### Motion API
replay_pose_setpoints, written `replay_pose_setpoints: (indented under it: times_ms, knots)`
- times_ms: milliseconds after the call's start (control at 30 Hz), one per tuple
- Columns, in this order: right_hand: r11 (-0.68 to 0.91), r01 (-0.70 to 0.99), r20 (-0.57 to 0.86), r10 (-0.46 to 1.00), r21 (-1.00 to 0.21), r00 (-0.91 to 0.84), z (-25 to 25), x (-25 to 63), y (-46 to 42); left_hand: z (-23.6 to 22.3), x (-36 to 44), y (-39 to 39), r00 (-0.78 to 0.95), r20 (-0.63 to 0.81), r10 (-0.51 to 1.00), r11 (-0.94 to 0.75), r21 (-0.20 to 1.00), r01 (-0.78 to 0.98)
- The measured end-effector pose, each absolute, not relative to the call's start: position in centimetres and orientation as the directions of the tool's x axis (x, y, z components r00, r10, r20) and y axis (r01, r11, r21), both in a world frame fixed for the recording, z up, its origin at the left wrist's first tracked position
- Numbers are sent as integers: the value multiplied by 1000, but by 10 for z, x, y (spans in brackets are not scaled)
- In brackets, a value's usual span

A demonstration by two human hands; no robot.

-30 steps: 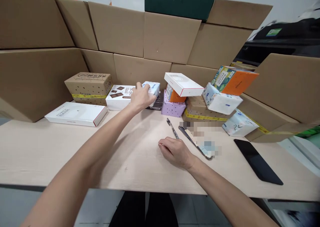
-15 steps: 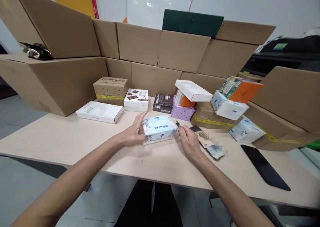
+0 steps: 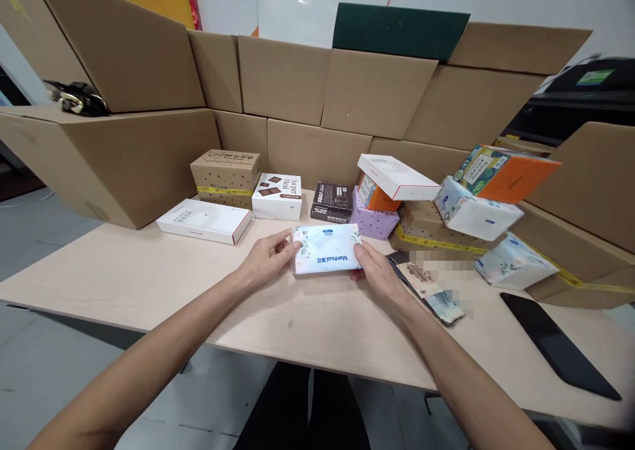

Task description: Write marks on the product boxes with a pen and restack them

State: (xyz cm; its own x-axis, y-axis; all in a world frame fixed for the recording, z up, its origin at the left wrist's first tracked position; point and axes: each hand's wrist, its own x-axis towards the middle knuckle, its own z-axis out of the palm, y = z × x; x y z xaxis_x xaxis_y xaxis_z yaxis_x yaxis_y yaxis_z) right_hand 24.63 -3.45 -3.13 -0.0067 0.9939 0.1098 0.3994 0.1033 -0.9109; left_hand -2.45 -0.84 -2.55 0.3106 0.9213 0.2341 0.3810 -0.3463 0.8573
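A white and pale-blue tissue pack with leaf prints and blue lettering is held between my two hands, its printed top facing me. My left hand grips its left end, thumb on the top face. On the opposite end my right hand is closed, with the thumb pressing the near right corner. Fingers behind the pack are partly hidden. Just right of my right hand lies a dark flat wallet-like thing with banknotes on it, partly blurred out.
Behind the pack stand a dark box, a white chocolate box and a purple box. A flat white box lies left. More tissue packs are stacked right, near a black phone-like slab. Cardboard walls enclose the back.
The pack has tipped so its top faces me more. My left hand has closed on its left end, and my right hand now grips the right end. The small dark item at my right fingers no longer shows.
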Motion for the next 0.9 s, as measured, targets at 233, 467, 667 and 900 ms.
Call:
replay_pose_setpoints:
  times_ms: [233,467,667,900]
  knots:
    - [191,478,224,974,-857,13,-33,252,-40,-36,-21,-6,266,351,898,-410,888,209]
    - [40,308,75,992,-950,103,-48,251,-33,-37,-19,-5,171,155,973,-177,976,123]
    - [13,267,37,996,-964,87,-48,248,-32,-44,-19,-1,226,129,966,-167,973,157]
    - [231,288,268,959,-929,94,-45,249,-35,-37,-15,-10,188,250,950,-246,968,-43]
